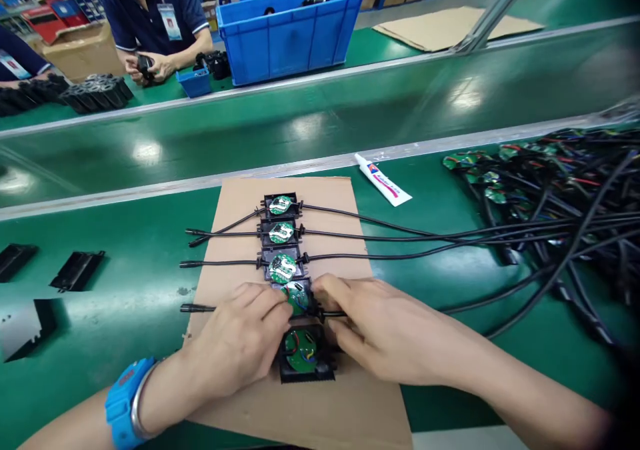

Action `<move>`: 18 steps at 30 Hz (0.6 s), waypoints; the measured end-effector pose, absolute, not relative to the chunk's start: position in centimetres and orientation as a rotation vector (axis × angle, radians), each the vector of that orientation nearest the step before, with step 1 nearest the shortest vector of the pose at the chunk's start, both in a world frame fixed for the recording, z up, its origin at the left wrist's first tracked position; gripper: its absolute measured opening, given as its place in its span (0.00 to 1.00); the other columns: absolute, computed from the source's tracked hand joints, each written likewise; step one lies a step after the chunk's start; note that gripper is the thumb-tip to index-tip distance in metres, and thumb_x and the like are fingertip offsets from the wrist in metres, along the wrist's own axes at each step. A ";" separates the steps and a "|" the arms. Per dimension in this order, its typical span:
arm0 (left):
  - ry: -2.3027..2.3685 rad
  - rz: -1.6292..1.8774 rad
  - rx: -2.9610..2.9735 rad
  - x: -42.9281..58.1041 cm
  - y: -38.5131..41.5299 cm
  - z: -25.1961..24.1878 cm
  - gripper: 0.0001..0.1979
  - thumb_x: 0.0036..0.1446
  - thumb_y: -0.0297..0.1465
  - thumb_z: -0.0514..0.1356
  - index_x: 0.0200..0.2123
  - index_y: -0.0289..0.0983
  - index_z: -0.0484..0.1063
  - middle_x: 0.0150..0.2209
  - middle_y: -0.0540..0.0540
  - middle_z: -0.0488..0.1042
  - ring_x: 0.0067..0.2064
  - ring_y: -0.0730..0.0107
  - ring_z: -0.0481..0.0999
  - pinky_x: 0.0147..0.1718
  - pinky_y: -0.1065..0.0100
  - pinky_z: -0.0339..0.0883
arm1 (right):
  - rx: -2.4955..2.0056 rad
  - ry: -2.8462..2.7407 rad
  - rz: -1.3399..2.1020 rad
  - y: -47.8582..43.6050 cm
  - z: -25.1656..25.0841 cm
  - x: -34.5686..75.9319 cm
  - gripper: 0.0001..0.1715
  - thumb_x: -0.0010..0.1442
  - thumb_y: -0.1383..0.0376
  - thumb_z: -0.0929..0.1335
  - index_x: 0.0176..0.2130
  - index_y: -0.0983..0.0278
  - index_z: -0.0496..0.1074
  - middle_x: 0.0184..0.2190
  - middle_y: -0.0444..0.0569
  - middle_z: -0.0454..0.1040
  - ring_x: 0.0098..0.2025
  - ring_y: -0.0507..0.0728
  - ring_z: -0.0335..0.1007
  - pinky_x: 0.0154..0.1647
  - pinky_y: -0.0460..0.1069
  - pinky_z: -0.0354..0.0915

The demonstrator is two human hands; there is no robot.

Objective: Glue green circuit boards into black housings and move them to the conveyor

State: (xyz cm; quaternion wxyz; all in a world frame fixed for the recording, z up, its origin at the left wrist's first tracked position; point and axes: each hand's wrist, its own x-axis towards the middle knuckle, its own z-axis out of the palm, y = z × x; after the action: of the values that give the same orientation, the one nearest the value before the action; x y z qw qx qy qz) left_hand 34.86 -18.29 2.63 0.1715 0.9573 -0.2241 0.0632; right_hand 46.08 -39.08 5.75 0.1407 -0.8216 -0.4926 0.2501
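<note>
Several black plastic housings with round green circuit boards (283, 267) stand in a column on a cardboard sheet (240, 200). My left hand (245, 333) is closed, fingers pressed at the left edge of the second-nearest housing (299, 295); its fingertips are partly hidden. On that housing's right side, my right hand (373, 323) has thumb and forefinger around the black cable (334, 314) where it enters. The nearest housing (306, 375) lies just below, its board showing red, blue and yellow wires. Farther housings have white compound on their boards and cables out both sides.
A white glue tube (384, 182) lies beyond the cardboard. At right is a heap of cabled boards (550, 190). Loose black housings (77, 270) lie at left. Across the conveyor belt (305, 127), a person's hands (155, 67) hold a black part beside a blue bin (290, 40).
</note>
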 end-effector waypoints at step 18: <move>-0.706 -0.030 2.699 35.6 -19.0 1.7 0.21 0.60 0.20 0.49 0.57 0.33 0.62 0.43 0.42 0.72 0.41 0.60 0.71 0.44 0.58 0.68 | -2.339 -1.439 0.323 -39.4 1.7 45.9 0.10 0.60 0.73 0.58 0.29 0.63 0.60 0.25 0.45 0.64 0.25 0.52 0.56 0.26 0.48 0.51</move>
State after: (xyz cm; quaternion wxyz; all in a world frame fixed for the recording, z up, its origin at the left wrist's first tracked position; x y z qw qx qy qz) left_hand 35.57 -19.04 1.70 0.1749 0.9525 -0.2491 -0.0106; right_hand 45.87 -39.40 1.74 0.1873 -0.8309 -0.5111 0.1149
